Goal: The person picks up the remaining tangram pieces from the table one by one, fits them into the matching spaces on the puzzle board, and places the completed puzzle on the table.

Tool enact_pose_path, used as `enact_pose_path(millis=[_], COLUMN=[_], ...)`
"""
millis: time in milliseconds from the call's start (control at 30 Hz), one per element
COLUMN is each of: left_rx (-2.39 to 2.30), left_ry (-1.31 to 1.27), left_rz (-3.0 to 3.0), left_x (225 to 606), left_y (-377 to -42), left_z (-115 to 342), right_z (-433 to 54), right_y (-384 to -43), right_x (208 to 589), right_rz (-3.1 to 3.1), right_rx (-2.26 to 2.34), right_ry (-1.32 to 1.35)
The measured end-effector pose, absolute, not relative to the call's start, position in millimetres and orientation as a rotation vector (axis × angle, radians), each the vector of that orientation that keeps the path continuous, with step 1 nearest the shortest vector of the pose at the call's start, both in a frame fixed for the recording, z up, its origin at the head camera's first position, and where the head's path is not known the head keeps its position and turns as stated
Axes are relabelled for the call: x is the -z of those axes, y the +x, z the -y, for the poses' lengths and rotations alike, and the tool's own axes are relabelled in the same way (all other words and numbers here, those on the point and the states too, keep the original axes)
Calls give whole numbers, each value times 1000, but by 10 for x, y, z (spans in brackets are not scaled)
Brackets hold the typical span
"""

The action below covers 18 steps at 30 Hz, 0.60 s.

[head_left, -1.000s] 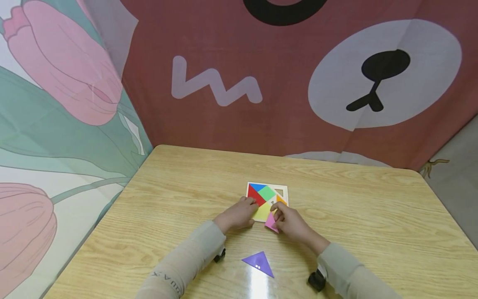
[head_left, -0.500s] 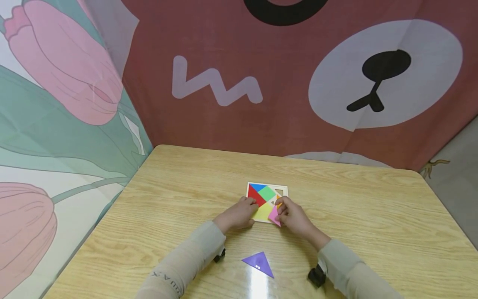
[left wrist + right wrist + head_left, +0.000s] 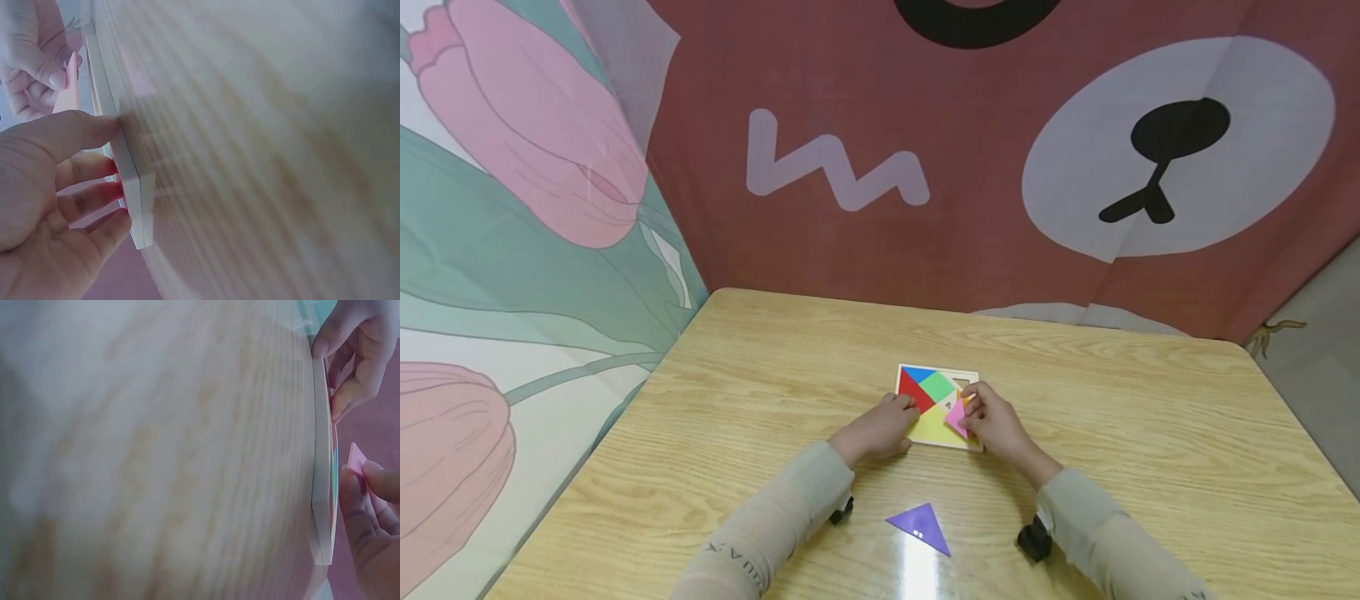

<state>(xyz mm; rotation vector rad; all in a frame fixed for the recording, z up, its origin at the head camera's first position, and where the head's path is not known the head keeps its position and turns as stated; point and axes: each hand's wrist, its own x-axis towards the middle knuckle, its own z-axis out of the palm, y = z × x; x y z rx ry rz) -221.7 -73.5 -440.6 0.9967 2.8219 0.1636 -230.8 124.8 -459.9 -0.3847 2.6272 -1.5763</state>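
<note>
With bent fingers of the left hand [image 3: 877,427] steadying the square cream-coloured puzzle board [image 3: 129,175], the right hand [image 3: 1002,427], pinching the flat pink piece [image 3: 956,416], should probably lower it level.

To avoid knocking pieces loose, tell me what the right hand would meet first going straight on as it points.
The right hand, holding the pink piece, would probably meet the green piece in the puzzle board first, though its height is unclear.
</note>
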Motion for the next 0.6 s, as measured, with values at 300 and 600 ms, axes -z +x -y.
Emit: enact_pose_path(millis=[300,600], left_rx=[-159,-161], left_ry=[981,995], left_rz=[-2815,-2819], left_x=[4427,4434], left_y=[-2226,-2228], left_z=[731,734], right_z=[-1258,-1255], right_y=[-2379,-2405], right_x=[4602,4564], right_rz=[-2665,-2699], right_rx=[1558,1484], right_ry=[-333,-288])
